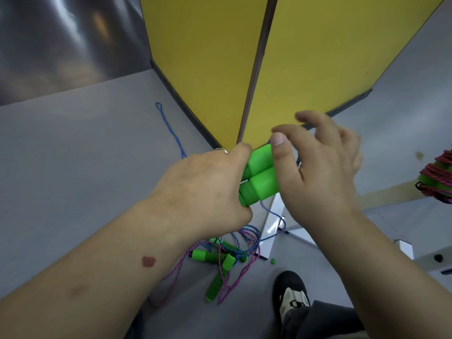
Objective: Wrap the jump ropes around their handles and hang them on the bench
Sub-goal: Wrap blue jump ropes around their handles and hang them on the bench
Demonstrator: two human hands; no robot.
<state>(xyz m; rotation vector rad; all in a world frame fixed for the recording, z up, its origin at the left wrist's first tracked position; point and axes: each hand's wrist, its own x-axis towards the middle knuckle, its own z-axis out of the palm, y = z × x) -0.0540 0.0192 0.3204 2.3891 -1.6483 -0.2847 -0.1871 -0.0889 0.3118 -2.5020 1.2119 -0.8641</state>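
Wrapping is the step in hand, I think. The left hand (pixel 205 189) is closed tight around two green handles (pixel 259 177) held side by side, just in front of the near corner of the yellow bench (pixel 208 69). The right hand (pixel 320 167) is partly open. Its thumb presses on the ends of the handles, and its other fingers are spread out and hold nothing that I can see. A blue rope (pixel 274 216) hangs down from the handles to the floor (pixel 73 167), and more blue rope lies on the floor by the left side of the bench.

Next, the right hand likely needs to catch the loose blue rope and wind it round the handles while the left hand keeps them together. The rope is long and floppy, so it may snag on the pile below.

That pile (pixel 225 263) sits on the floor near a shoe (pixel 291 297). It has more green handles mixed up with pink and blue ropes, still not wrapped. A pink rope bundle (pixel 437 182) shows at the right edge, already wound. No boxes or bins are in view.
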